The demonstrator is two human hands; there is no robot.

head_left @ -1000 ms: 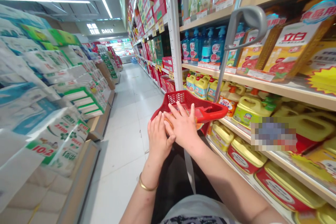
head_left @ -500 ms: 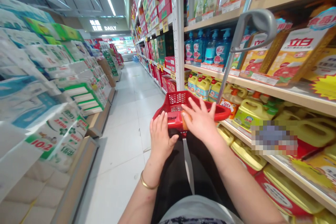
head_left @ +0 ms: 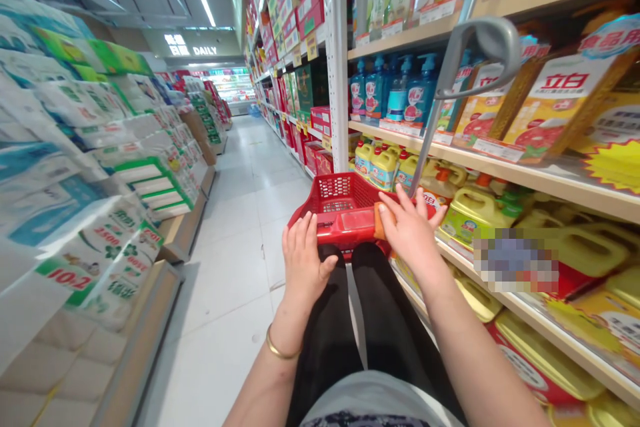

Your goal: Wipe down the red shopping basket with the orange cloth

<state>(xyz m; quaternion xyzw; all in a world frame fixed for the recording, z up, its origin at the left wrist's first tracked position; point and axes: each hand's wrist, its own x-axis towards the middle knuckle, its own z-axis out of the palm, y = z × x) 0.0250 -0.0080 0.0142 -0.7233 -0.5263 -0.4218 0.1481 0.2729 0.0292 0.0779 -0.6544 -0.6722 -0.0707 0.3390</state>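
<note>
A red plastic shopping basket [head_left: 333,193] with a mesh wall sits just ahead of my lap. My left hand [head_left: 303,267], with a gold bangle on its wrist, rests on the basket's near rim, gripping it. My right hand [head_left: 413,230] lies at the basket's right side with its fingers spread, pressed on a small orange item [head_left: 381,221]. Most of that item is hidden under the hand, so I cannot tell what it is. A grey curved trolley handle [head_left: 480,43] rises on a metal pole to the right of the basket.
White tiled aisle floor [head_left: 225,280] runs ahead. Stacked tissue packs [head_left: 85,113] line the left. Right-hand shelves hold blue pump bottles [head_left: 415,97] and yellow detergent jugs [head_left: 475,210], close to my right arm. Chilled cabinets stand at the far end.
My right hand has slid rightward along the basket, and the orange item has moved with it. My left hand has stayed on the rim, and my view has turned slightly.
</note>
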